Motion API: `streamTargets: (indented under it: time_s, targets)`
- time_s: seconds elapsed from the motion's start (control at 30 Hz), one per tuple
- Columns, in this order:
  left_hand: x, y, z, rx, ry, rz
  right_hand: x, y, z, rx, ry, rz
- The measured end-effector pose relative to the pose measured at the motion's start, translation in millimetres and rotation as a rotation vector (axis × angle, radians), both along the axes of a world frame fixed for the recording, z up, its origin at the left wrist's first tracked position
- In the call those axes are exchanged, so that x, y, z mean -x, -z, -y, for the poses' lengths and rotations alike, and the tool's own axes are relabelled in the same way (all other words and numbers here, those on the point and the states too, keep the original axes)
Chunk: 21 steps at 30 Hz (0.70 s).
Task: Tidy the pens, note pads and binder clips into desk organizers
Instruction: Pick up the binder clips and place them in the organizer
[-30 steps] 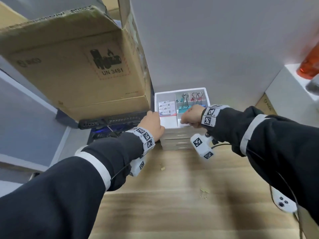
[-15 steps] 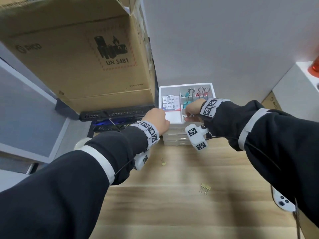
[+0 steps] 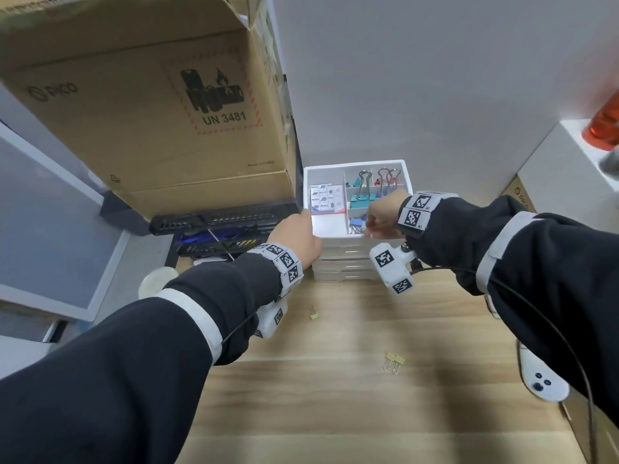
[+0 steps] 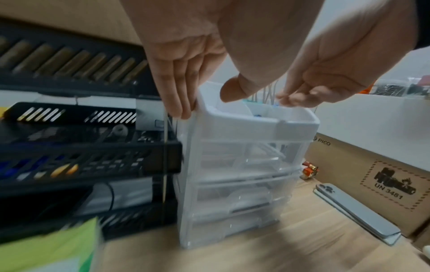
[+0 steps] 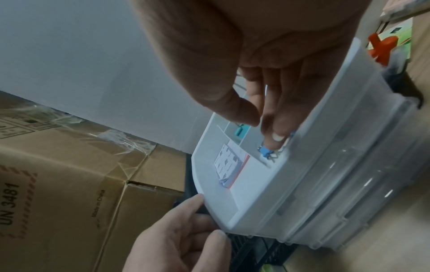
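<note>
Your right hand (image 5: 267, 110) drops a blue binder clip (image 5: 266, 153) into the near-right slot of the white organizer (image 3: 338, 231), fingertips just touching it, barely open. Left hand (image 3: 296, 239) lies flat against the left wall, steadying. Note pad (image 3: 324, 198) reads "Notes". Cardboard box (image 3: 150, 105): "PICO", "UN 3481", "Made in China". Two yellow clips (image 3: 394, 361) left on the table (image 3: 335, 396).

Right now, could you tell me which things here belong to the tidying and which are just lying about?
Job: organizer, blue clips, teal clips, note pad, two yellow clips on the desk.
Lying about: cardboard box, phone, controller.
</note>
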<state>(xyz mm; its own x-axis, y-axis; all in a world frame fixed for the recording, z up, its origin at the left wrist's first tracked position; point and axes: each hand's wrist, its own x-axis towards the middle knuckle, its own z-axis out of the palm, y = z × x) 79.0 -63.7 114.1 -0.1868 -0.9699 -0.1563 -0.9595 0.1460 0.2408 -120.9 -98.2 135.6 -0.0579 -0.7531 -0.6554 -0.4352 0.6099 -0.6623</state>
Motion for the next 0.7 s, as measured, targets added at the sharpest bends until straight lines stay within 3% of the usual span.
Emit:
streamTargets:
  time_s: [0.17,0.27,0.37,0.57,0.7]
  targets:
    - [-11,20,-16,-0.058,-0.168,-0.111,1,2,-22,-0.013,0.094,0.053]
    - [-15,39,-19,-0.173,-0.150,-0.021,2,15,-40,0.080,-0.065,0.065]
    - [-19,66,-25,-0.299,-0.058,0.135,7,47,-59,-0.031,-0.256,0.037]
    - [-27,141,-53,-0.445,0.030,0.193,25,138,-106,-0.274,-0.375,-0.261]
    - [-30,182,-71,-0.409,0.054,0.161,40,189,-138,-0.412,-0.401,-0.444]
